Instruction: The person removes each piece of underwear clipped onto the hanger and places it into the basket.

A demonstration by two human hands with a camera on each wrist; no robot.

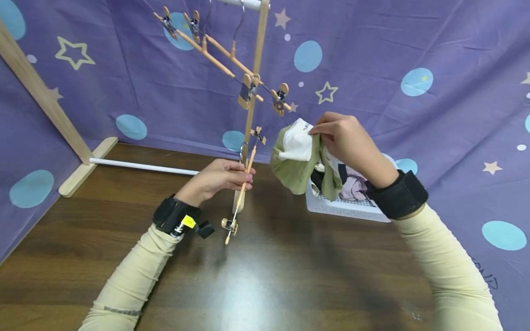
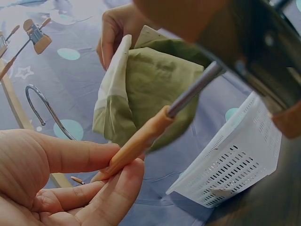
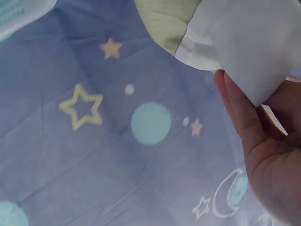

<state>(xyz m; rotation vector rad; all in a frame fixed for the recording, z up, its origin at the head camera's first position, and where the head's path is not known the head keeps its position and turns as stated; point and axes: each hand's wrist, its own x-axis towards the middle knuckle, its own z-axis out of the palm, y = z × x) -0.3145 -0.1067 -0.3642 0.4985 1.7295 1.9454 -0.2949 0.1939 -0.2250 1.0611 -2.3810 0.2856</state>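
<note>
My left hand [image 1: 223,178] pinches the wooden bar of a clip hanger [image 1: 250,161] between thumb and fingers. The hanger is tilted, a metal clip [image 1: 229,225] at its lower end and another clip at its upper end. Close to the camera in the left wrist view, one clip is large and partly cropped. Up at the right, my right hand [image 1: 345,140] pinches a soft olive-green and white cloth item [image 1: 296,172] by its white upper edge. The cloth hangs folded, apart from the hanger, so its exact kind cannot be told. White fabric [image 3: 254,42] covers some right fingertips.
Behind the cloth stands a white perforated basket [image 1: 349,212] with several fabric items. Two wooden clip hangers [image 1: 219,64] hang from a white rail [image 1: 244,3] on a wooden-post rack [image 1: 258,50]. A white lower bar [image 1: 145,166] crosses the brown table [image 1: 290,276] at the left.
</note>
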